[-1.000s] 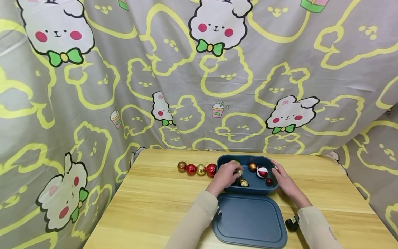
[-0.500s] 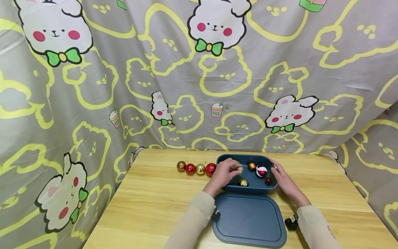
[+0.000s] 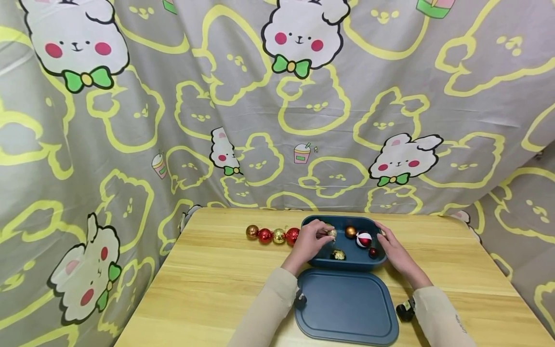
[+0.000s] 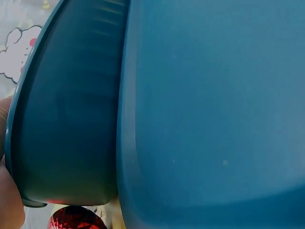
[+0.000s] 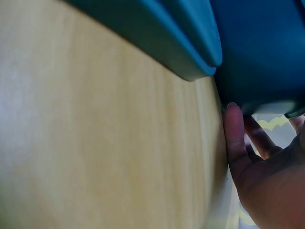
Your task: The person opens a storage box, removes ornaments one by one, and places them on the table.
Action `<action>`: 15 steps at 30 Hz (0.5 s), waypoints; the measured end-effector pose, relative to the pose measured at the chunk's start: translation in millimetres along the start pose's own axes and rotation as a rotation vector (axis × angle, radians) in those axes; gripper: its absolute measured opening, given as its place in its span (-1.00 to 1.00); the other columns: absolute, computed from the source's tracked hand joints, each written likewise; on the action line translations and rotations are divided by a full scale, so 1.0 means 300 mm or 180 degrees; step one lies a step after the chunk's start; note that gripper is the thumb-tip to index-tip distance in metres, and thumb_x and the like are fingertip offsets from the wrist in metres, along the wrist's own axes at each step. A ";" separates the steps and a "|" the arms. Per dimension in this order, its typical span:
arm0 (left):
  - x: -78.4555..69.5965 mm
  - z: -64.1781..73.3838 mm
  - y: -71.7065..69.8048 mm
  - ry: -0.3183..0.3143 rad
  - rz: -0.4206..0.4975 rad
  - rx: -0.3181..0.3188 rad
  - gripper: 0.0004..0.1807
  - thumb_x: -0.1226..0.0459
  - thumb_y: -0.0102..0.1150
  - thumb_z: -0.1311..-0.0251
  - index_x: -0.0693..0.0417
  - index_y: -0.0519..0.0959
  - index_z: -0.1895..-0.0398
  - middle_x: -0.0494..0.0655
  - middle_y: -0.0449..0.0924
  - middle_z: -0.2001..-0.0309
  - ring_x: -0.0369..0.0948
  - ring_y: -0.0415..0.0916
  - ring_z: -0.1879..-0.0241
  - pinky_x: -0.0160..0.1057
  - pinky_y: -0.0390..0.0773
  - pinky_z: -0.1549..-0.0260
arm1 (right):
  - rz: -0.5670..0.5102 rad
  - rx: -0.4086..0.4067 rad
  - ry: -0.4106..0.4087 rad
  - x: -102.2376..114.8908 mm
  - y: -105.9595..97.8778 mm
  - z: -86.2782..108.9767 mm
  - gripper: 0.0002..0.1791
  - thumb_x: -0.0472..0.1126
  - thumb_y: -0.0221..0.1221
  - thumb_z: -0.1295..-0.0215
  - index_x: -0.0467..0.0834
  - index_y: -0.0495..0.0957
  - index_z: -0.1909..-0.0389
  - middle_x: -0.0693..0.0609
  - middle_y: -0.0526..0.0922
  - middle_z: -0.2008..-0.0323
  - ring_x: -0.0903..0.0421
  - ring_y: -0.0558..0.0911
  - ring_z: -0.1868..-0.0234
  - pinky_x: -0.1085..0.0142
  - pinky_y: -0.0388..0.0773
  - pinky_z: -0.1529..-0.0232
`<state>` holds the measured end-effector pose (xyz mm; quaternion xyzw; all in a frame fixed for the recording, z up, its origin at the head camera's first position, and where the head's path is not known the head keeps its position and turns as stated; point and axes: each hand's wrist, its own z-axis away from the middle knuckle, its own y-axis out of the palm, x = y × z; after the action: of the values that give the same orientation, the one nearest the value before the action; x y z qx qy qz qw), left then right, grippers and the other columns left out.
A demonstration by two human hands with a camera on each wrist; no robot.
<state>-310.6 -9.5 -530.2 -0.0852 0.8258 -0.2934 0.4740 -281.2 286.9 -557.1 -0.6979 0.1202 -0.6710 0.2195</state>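
My left hand [image 3: 309, 242] reaches over the left end of the dark blue box [image 3: 353, 264], pinching a glittery gold bauble [image 3: 332, 233] between thumb and fingers. The left wrist view shows only part of this hand, by the box rim [image 4: 16, 95]. Against the box's right end, my right hand [image 3: 398, 250] rests with fairly straight fingers; its thumb [image 5: 233, 126] touches the wall low down. Inside the box lie a copper bauble [image 3: 350, 232], a red-and-white bauble [image 3: 363, 239], a small dark red bauble [image 3: 373, 252] and a black-and-gold bauble [image 3: 338, 254].
The blue lid [image 3: 347, 306] lies flat in front of the box. Left of the box, a row of baubles stands on the wooden table [image 3: 208, 274]: copper [image 3: 252, 232], red [image 3: 265, 235], gold [image 3: 279, 236] and larger red [image 3: 293, 235]. A patterned curtain [image 3: 256, 115] hangs behind.
My left hand has drawn back slightly leftward and up, and the gold bauble between its fingers shows more. The black-and-gold bauble is more exposed. My right hand stays at the box.
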 end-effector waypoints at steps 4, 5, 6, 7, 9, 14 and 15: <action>-0.002 -0.001 -0.007 -0.0075 0.0134 -0.0033 -0.75 0.20 0.35 -0.33 -0.05 0.73 -0.05 -0.15 0.64 0.08 -0.37 0.66 0.11 -0.51 0.65 0.05 | 0.0016 -0.0004 0.0007 0.004 0.000 0.001 -0.30 0.12 -0.30 -0.72 -0.11 -0.14 -0.68 -0.44 -0.09 -0.60 -0.49 0.11 -0.50 -0.45 0.05 -0.44; -0.003 -0.001 -0.009 -0.0097 0.0169 -0.0043 -0.75 0.20 0.35 -0.33 -0.06 0.73 -0.04 -0.15 0.64 0.07 -0.37 0.66 0.11 -0.51 0.65 0.05 | 0.0020 -0.0004 0.0009 0.005 0.000 0.001 -0.30 0.12 -0.30 -0.72 -0.11 -0.14 -0.68 -0.44 -0.08 -0.60 -0.48 0.11 -0.51 -0.45 0.05 -0.45; -0.003 -0.001 -0.010 -0.0118 0.0199 -0.0051 -0.75 0.20 0.36 -0.32 -0.07 0.74 -0.04 -0.15 0.64 0.06 -0.38 0.66 0.11 -0.50 0.65 0.05 | 0.0022 -0.0005 0.0008 0.006 0.000 0.001 -0.30 0.11 -0.30 -0.72 -0.11 -0.14 -0.68 -0.45 -0.08 -0.59 -0.48 0.11 -0.50 -0.44 0.05 -0.45; -0.005 -0.001 -0.011 -0.0131 0.0234 -0.0063 -0.76 0.20 0.36 -0.32 -0.08 0.74 -0.03 -0.14 0.64 0.06 -0.38 0.67 0.11 -0.50 0.65 0.05 | 0.0019 -0.0005 0.0008 0.006 -0.001 0.001 -0.30 0.11 -0.30 -0.73 -0.11 -0.14 -0.68 -0.45 -0.08 -0.59 -0.48 0.11 -0.51 -0.44 0.05 -0.45; -0.007 0.000 -0.014 -0.0151 0.0295 -0.0083 -0.76 0.20 0.36 -0.32 -0.08 0.74 -0.03 -0.13 0.64 0.05 -0.38 0.68 0.11 -0.48 0.66 0.05 | 0.0015 -0.0006 0.0006 0.007 -0.001 0.001 -0.31 0.11 -0.29 -0.73 -0.11 -0.14 -0.68 -0.44 -0.08 -0.60 -0.49 0.10 -0.51 -0.44 0.04 -0.45; -0.009 0.006 -0.019 -0.0146 0.0412 -0.0145 -0.75 0.20 0.36 -0.33 -0.04 0.73 -0.05 -0.10 0.63 0.05 -0.35 0.70 0.12 -0.46 0.68 0.06 | 0.0047 0.0002 0.0016 0.006 -0.001 0.003 -0.30 0.11 -0.29 -0.73 -0.11 -0.15 -0.69 -0.43 -0.11 -0.61 -0.50 0.06 -0.53 -0.46 0.02 -0.46; -0.010 0.008 -0.020 -0.0146 0.0435 -0.0160 -0.74 0.20 0.36 -0.33 -0.02 0.73 -0.05 -0.09 0.63 0.05 -0.34 0.71 0.13 -0.46 0.68 0.06 | 0.0056 0.0000 0.0021 0.006 0.000 0.003 -0.30 0.11 -0.29 -0.72 -0.11 -0.14 -0.69 -0.43 -0.10 -0.61 -0.51 0.06 -0.53 -0.46 0.02 -0.46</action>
<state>-307.8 -14.1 -525.7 -0.0471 0.8257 -0.2376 0.5094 -280.2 286.3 -555.5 -0.6946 0.1270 -0.6714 0.2250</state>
